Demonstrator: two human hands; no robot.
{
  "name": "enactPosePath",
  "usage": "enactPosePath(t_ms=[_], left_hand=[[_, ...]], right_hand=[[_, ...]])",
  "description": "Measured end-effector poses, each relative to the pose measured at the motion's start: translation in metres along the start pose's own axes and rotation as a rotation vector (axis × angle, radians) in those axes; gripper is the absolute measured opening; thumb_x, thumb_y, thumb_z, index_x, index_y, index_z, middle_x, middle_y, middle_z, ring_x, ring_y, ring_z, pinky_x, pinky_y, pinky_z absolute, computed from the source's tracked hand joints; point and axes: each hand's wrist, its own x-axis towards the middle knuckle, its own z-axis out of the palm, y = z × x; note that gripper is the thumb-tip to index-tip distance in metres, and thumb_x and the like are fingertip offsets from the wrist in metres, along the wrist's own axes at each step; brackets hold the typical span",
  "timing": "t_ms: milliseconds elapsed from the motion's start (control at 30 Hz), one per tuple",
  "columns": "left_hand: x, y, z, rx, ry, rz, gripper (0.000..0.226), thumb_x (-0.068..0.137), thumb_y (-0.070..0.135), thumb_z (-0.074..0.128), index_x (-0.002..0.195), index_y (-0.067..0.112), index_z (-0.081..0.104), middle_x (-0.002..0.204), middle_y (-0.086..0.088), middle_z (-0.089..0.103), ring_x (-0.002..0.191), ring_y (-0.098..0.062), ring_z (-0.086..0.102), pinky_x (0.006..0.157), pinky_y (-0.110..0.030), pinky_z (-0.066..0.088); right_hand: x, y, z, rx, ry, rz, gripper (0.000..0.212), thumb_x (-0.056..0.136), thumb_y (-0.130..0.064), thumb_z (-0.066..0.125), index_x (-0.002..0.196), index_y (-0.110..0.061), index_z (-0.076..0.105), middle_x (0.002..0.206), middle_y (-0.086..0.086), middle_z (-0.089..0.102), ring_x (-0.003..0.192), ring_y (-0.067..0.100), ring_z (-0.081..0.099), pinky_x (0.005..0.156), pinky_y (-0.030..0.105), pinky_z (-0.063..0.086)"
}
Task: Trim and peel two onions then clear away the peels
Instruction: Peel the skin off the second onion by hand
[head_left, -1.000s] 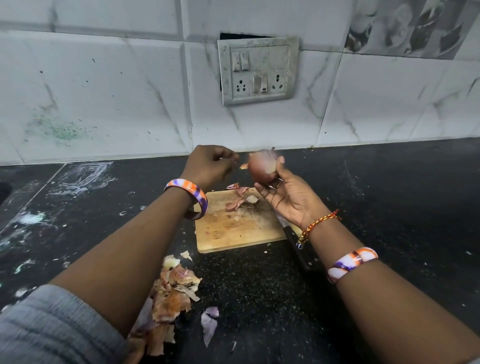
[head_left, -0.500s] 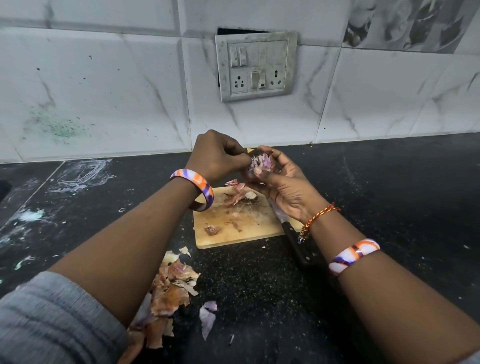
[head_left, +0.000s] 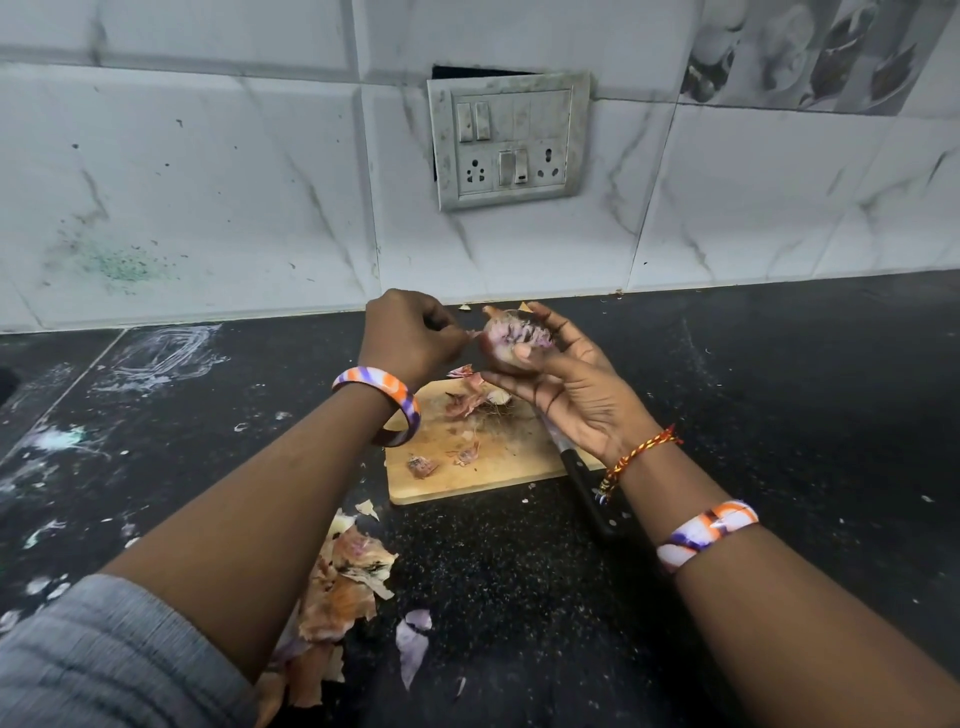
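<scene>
Over the cutting board (head_left: 498, 470): the onion (head_left: 511, 340) is held in the air above the board's far edge, its purple-streaked face turned toward the camera.
Right hand (head_left: 571, 395): cups the onion from below and behind, fingers curled round it and the thumb pressed on its near side.
Left hand (head_left: 410, 332): fingers bunched together, pinching a thin strip of skin (head_left: 470, 335) at the onion's left side.
Step in hand: peeling, by my reading. Some papery skin seems to remain on the far side.
Pull: best drawn along the onion from one end toward the other, low and steady, so the layer comes off whole and does not tear into flakes.
Grip: the right hand should turn the onion a little after each strip, to bring fresh skin to the left fingers. Too hard a squeeze may make a slick onion slip.
Knife (head_left: 587, 493): lies under the right wrist, handle on the desk (head_left: 779, 415) and blade toward the board. The wrist should stay lifted clear of it.
Peels: a pile (head_left: 343, 587) lies on the desk beside the left forearm, and scraps (head_left: 465, 405) lie on the board. Dropping each strip onto one of these would keep the later clearing simple.
Second onion: not in view.
</scene>
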Motion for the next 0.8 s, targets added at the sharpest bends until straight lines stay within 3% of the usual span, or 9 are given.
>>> enactPosePath(t_ms=[67,200,333,400,500,600,700,800], left_hand=[[-0.001,-0.003,-0.002,0.057,-0.036,0.001,0.011,0.075,0.001,0.064,0.075,-0.007,0.071,0.074,-0.021,0.070,0.073,-0.031,0.067,0.071,-0.037,0.056],[-0.001,-0.012,-0.005,0.167,-0.074,-0.009,0.013,0.077,-0.002,0.062,0.085,-0.001,0.072,0.085,-0.017,0.071,0.073,-0.021,0.062,0.065,-0.024,0.043],[-0.003,-0.007,-0.007,0.065,-0.095,0.025,0.021,0.080,-0.004,0.057,0.092,0.002,0.073,0.087,-0.013,0.072,0.082,-0.019,0.065,0.074,-0.023,0.048],[-0.005,0.003,-0.006,-0.080,-0.132,0.021,0.018,0.081,0.004,0.061,0.096,0.002,0.071,0.082,-0.012,0.069,0.085,-0.026,0.067,0.082,-0.032,0.054],[-0.005,0.016,-0.005,-0.195,-0.171,-0.014,0.018,0.083,0.018,0.063,0.089,0.003,0.071,0.072,-0.013,0.068,0.074,-0.030,0.066,0.080,-0.045,0.056],[-0.005,0.019,-0.006,-0.081,-0.138,0.036,0.018,0.081,0.018,0.062,0.080,0.004,0.074,0.059,-0.004,0.065,0.058,-0.019,0.058,0.072,-0.040,0.056],[-0.007,0.019,-0.005,-0.024,-0.125,0.079,0.021,0.074,0.017,0.061,0.073,-0.001,0.073,0.064,-0.020,0.067,0.058,-0.018,0.054,0.063,-0.038,0.054],[-0.009,0.016,-0.003,0.024,-0.137,0.138,0.036,0.070,0.025,0.053,0.072,-0.008,0.069,0.071,-0.029,0.066,0.055,-0.020,0.045,0.052,-0.033,0.044]], right_hand=[[0.000,0.000,0.002,0.071,0.018,0.015,0.029,0.078,0.013,0.051,0.102,-0.001,0.054,0.110,0.024,0.055,0.095,0.037,0.060,0.077,0.052,0.051],[0.003,-0.002,0.005,0.244,0.051,0.026,0.038,0.065,0.001,0.065,0.101,0.004,0.054,0.096,0.029,0.063,0.093,0.042,0.061,0.077,0.054,0.050],[0.006,-0.001,0.007,0.194,0.170,0.055,0.016,0.088,-0.012,0.053,0.101,-0.002,0.053,0.102,0.022,0.057,0.100,0.035,0.057,0.077,0.047,0.051],[0.008,0.003,0.006,0.085,0.216,0.046,0.012,0.091,-0.014,0.052,0.098,-0.006,0.056,0.102,0.017,0.058,0.099,0.028,0.057,0.071,0.036,0.056],[0.007,0.009,0.007,-0.021,0.212,0.029,0.009,0.091,-0.010,0.052,0.097,-0.010,0.059,0.097,0.011,0.062,0.090,0.020,0.060,0.063,0.024,0.057],[0.004,0.009,0.008,-0.111,0.155,0.019,0.014,0.090,-0.002,0.052,0.098,-0.011,0.060,0.092,0.008,0.064,0.079,0.017,0.065,0.060,0.024,0.058],[0.001,0.009,0.007,-0.151,0.127,-0.006,0.022,0.087,0.005,0.053,0.102,-0.009,0.059,0.092,0.009,0.066,0.072,0.014,0.069,0.065,0.031,0.060],[0.001,0.010,0.005,-0.139,0.133,-0.026,0.027,0.084,0.010,0.054,0.104,-0.007,0.059,0.097,0.010,0.066,0.083,0.019,0.067,0.071,0.034,0.058]])
